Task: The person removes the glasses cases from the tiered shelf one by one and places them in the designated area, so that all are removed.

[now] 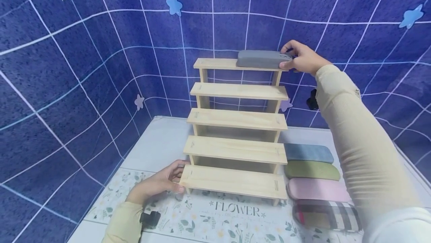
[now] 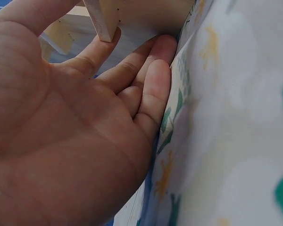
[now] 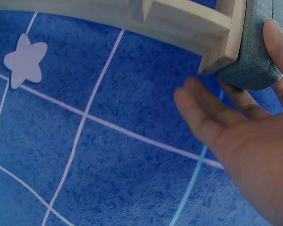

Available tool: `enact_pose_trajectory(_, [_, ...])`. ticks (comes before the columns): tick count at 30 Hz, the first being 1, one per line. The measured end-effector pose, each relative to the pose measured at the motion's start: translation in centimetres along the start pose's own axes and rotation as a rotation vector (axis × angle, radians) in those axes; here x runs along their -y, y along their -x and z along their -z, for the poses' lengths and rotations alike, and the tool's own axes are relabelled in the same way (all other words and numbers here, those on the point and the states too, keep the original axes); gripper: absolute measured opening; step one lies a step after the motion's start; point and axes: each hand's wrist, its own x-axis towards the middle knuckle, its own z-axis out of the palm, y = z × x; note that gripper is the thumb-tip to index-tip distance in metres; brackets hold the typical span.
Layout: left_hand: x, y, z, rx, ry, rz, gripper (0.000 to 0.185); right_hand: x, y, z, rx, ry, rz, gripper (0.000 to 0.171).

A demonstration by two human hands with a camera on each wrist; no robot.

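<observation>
A wooden stepped rack (image 1: pixel 235 119) with five shelves stands on the surface (image 1: pixel 161 145), near its back edge, its front feet on a flowered mat (image 1: pixel 232 216) that lies along the front edge. The right hand (image 1: pixel 301 58) reaches to the top shelf and holds the right end of a grey case (image 1: pixel 259 58), thumb on the end and fingers curled behind it; the case lies flat on the right half of that shelf, its end jutting just past the shelf's right edge. The left hand (image 1: pixel 161 183) rests at the left end of the bottom shelf, fingers straight and relaxed, thumb against the shelf's edge, gripping nothing. On the surface just right of the rack four more cases lie in a row from back to front: blue (image 1: pixel 308 153), green (image 1: pixel 311 170), pink (image 1: pixel 318 189) and plaid (image 1: pixel 326 215), each touching the next
</observation>
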Motion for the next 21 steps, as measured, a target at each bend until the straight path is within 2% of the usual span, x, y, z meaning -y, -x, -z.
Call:
enact_pose_trajectory(14, [0.1,0.1,-0.2,0.003,0.046,0.025,0.081,-1.8,1.3,1.4,-0.005,-0.115,-0.018,0.049])
enact_pose_trajectory(21, [0.2,0.0,-0.2,0.003,0.035,0.018,0.082,-2.7,2.1,2.1,-0.046,-0.142,-0.018,0.045])
